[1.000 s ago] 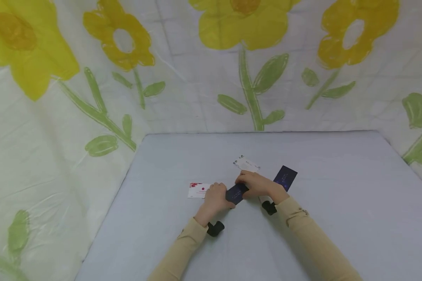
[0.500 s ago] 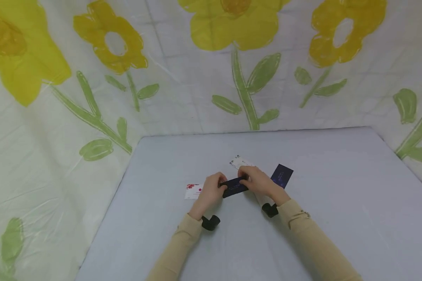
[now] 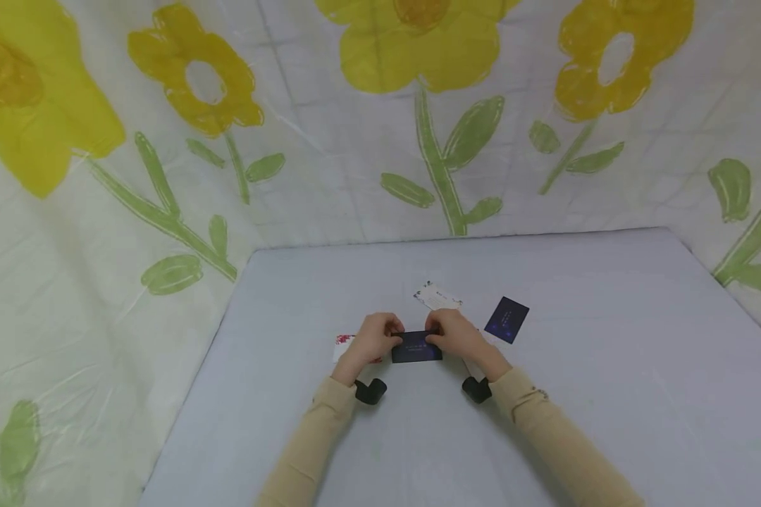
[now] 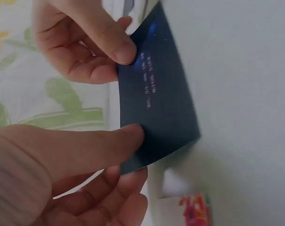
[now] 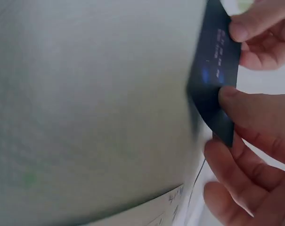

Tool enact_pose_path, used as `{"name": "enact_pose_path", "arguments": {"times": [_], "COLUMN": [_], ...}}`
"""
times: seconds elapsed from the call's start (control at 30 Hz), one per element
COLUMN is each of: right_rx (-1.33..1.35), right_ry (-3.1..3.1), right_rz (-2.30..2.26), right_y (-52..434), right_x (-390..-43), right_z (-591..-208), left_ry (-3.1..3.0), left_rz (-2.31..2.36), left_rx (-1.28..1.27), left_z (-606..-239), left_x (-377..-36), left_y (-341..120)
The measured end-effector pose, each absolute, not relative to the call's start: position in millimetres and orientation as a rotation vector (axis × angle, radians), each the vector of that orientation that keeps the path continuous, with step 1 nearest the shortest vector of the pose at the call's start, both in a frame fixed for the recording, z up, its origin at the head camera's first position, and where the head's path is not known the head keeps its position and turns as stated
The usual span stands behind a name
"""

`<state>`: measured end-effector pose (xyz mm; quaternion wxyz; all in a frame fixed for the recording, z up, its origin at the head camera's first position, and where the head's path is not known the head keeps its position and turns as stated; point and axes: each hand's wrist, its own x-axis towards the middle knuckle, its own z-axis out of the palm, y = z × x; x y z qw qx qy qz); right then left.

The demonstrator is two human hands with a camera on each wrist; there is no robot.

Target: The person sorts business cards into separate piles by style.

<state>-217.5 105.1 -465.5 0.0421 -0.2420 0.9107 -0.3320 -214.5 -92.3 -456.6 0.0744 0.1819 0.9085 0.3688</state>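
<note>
A dark blue card (image 3: 416,348) with small pale print is held level just above the grey table (image 3: 609,366), one short end in each hand. My left hand (image 3: 373,339) pinches its left end between thumb and fingers, and my right hand (image 3: 452,334) pinches the right end. The left wrist view has the dark blue card (image 4: 156,108) with both thumbs on its face. From the right wrist, the dark blue card (image 5: 216,75) appears nearly edge-on, my right thumb (image 5: 260,117) across it.
A second dark blue card (image 3: 506,319) lies flat to the right of my hands. A white card (image 3: 438,298) lies just beyond them. A white card with red marks (image 3: 341,344) peeks out from behind my left hand. Flower-print sheeting (image 3: 165,211) walls the table.
The dark card was tilted and is now level, both hands having drawn it slightly toward me. The left hand now covers more of the red-marked card.
</note>
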Motion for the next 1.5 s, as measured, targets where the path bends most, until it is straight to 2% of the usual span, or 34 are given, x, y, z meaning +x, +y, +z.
{"name": "enact_pose_path", "arguments": {"times": [0.27,0.83,1.0,1.17,1.33,1.5], "right_rx": [-0.812,-0.933,-1.021,-0.956,-0.865,-0.859], "right_ry": [3.047,3.067,2.989,3.006,2.988,2.976], "right_rz": [-0.650,-0.520,-0.752,-0.635,-0.426,-0.318], "right_y": [96.8,106.4,141.2,188.0,218.1,235.5], "right_x": [-211.5,-217.1,-227.5,-237.2,-240.4,-237.8], "right_z": [-466.9,-459.1,-434.6,-411.6,-416.4,-428.7], "left_ry": [2.809,2.925,2.906,2.922,3.038,3.116], "left_rz": [0.988,0.702,0.786,0.795,0.554,0.343], "left_rx": [0.602,0.707,0.721,0.759,0.701,0.529], "left_z": [-465.0,-451.8,-438.7,-431.9,-442.3,-456.8], "left_x": [-214.7,-213.4,-214.9,-214.4,-205.4,-202.5], "left_y": [-91.2,-75.0,-46.2,4.8,54.4,89.7]}}
